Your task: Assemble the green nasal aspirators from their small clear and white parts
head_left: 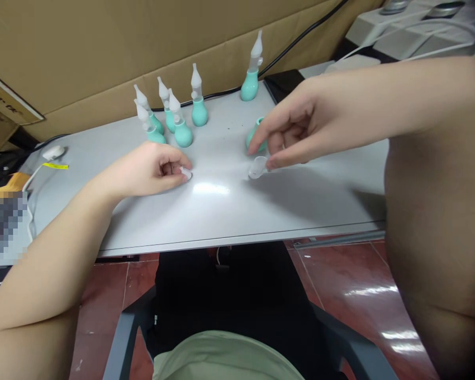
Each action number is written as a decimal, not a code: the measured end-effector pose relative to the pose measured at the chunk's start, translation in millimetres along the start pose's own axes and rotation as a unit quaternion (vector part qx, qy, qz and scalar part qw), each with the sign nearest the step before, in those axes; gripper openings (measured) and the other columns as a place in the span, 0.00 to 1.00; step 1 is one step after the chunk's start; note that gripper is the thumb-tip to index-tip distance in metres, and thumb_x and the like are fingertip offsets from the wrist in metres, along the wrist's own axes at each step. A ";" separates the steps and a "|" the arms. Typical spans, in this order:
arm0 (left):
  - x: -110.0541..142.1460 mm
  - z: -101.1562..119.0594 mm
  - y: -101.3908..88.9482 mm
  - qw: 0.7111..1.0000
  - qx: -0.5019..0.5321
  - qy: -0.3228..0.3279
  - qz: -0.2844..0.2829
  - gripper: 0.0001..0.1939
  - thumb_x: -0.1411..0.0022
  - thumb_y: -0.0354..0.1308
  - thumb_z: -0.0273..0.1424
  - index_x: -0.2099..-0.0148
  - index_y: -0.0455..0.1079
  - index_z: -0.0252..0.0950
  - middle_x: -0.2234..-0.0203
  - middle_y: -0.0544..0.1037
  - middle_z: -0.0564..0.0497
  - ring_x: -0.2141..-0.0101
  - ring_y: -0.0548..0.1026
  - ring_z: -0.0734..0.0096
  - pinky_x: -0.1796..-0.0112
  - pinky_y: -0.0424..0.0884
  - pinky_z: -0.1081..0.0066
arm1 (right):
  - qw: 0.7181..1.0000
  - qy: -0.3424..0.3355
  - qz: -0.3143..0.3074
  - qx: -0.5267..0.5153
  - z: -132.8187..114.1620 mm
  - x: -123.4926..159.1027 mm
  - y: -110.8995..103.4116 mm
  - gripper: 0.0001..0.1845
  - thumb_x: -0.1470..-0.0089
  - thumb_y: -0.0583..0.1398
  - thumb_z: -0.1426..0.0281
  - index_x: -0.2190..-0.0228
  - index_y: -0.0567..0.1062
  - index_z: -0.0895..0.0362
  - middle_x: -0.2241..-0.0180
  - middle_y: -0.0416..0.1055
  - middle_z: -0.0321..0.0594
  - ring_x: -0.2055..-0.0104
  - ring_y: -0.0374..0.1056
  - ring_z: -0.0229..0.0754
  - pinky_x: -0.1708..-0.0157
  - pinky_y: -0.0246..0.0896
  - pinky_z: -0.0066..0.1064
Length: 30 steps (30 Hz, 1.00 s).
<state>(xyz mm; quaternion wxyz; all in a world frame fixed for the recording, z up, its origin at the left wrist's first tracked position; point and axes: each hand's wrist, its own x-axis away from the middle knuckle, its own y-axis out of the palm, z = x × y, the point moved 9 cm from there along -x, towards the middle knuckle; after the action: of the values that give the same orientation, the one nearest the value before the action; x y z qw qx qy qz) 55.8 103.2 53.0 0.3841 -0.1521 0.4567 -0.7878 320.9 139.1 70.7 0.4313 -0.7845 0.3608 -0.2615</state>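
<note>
My left hand rests on the table with thumb and fingers pinched on a small white plastic tip. My right hand hovers to the right, thumb and index finger apart. The thumb's end is beside a clear plastic cup-like piece on the table; whether they touch I cannot tell. Behind the right fingers stands a mint-green rubber bulb, partly hidden. Beyond my left hand stand several assembled nasal aspirators, green bulbs with translucent white nozzles. Another aspirator stands farther back, right of them.
A cardboard wall closes off the back of the grey table, with a black cable along it. A white mouse-like object lies at the left. Grey equipment fills the back right. Chair arms flank my lap.
</note>
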 end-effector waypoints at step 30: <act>0.6 32.6 19.4 0.935 0.325 -0.054 0.134 0.25 0.36 0.96 0.38 0.41 0.96 0.40 0.56 0.97 0.49 0.55 0.97 0.58 0.52 0.98 0.66 | 0.926 -0.156 0.101 -0.329 -60.5 -6.0 26.9 0.08 0.33 0.86 0.71 0.59 0.95 0.54 0.65 0.89 0.39 0.64 0.82 0.41 0.68 0.75 0.32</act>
<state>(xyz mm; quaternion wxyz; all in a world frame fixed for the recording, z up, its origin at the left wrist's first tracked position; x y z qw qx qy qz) 83.7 77.6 54.2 0.5390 0.0009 0.1706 -0.8248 264.4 104.4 76.6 0.2235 -0.8727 0.4319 0.0424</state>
